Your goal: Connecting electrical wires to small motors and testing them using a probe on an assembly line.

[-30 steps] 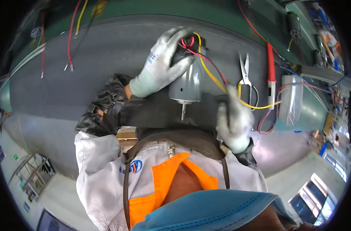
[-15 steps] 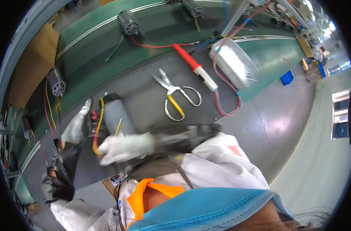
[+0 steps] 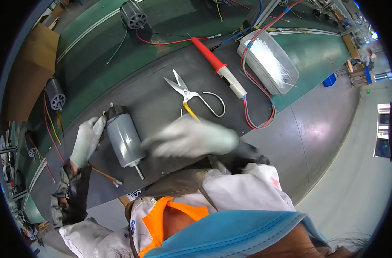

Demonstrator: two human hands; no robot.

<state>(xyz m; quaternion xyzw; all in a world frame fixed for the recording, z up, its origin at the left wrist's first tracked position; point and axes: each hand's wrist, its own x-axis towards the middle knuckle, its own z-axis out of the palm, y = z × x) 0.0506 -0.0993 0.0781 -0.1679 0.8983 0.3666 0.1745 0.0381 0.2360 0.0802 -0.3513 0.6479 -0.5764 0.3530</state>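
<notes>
A grey cylindrical electric motor lies on the dark mat, its shaft pointing toward me. My left hand, in a pale glove, is closed at the motor's far left end, pinching its wires by the black end cap. From under that hand the wires run toward me, ending in small connectors. To the right of the motor, my gloved right hand is smeared by motion, so its fingers are unclear. It covers part of the handles of the scissors, whose blades are spread.
Beyond the scissors lies a red-and-white handheld tool with a looping cable. A clear tub holds thin white strips. Other motors with loose wires stand on the green surface, and a cardboard box is at far left.
My right hand has left the wires and moved right, toward the scissors. My left hand has come in against the motor's end. The wires now hang toward the near left.
</notes>
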